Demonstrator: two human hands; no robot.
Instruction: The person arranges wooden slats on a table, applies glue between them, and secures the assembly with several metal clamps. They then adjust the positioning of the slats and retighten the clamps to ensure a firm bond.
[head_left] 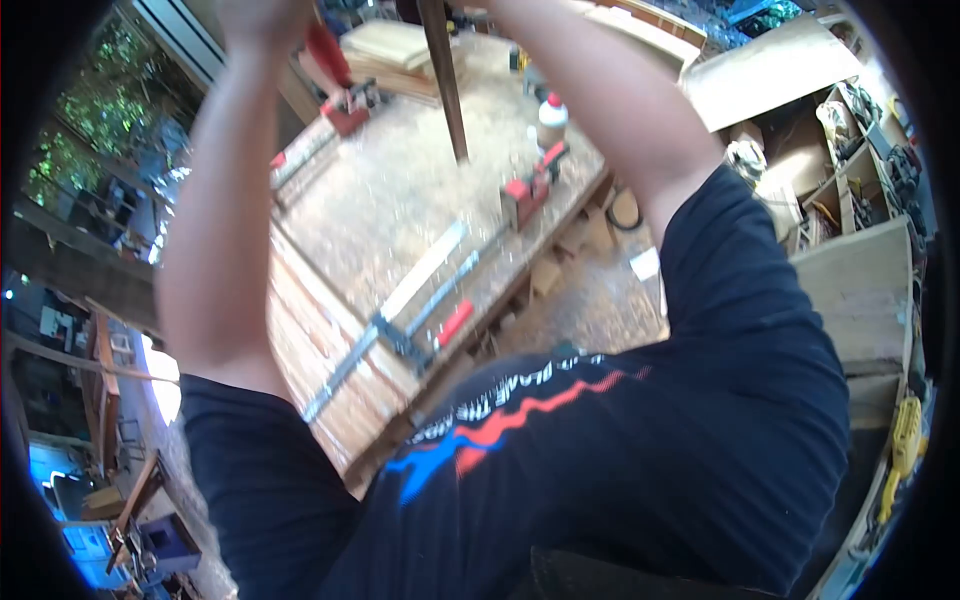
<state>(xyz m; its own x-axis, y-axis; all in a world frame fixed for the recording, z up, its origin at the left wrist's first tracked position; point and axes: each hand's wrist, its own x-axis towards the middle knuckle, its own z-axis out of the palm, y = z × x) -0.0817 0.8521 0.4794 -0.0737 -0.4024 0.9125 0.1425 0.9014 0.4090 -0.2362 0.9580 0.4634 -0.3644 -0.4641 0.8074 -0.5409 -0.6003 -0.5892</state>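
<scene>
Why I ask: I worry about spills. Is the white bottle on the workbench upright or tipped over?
Upright: the white bottle stands on the workbench, its red cap uppermost.

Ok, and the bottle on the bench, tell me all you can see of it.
The bottle is whitish, plastic by its look, with a red cap on. It seems to stand upright near the bench's edge, by a red clamp. No hand touches it. Any label is too blurred to read.
</scene>
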